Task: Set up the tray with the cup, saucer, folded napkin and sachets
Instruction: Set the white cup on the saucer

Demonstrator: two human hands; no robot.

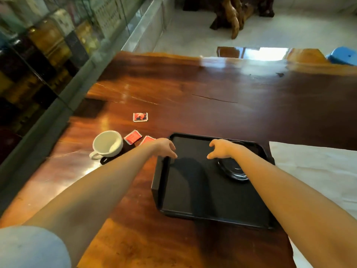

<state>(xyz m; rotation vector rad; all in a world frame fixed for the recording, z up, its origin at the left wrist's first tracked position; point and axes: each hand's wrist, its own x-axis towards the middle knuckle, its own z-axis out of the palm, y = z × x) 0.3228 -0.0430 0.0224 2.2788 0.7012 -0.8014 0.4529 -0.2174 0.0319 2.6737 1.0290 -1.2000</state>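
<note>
My L hand point(164, 147) over left rim of black tray point(193, 213), mid-frame, fingers loose, empty. R hand point(220, 148) spread over tray, empty. Saucer point(234, 169) on tray. Cup point(107, 145), sachets point(133, 136) left on table point(193, 89); napkin point(318, 167) right edge.

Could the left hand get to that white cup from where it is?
Probably yes. The left hand is empty over the tray's left rim, and the white cup stands on the table just to its left, with nothing between them.

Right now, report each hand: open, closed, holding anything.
Left hand: open, holding nothing, fingers at the left rim of the black tray.
Right hand: open, holding nothing, over the tray beside the black saucer.
</note>
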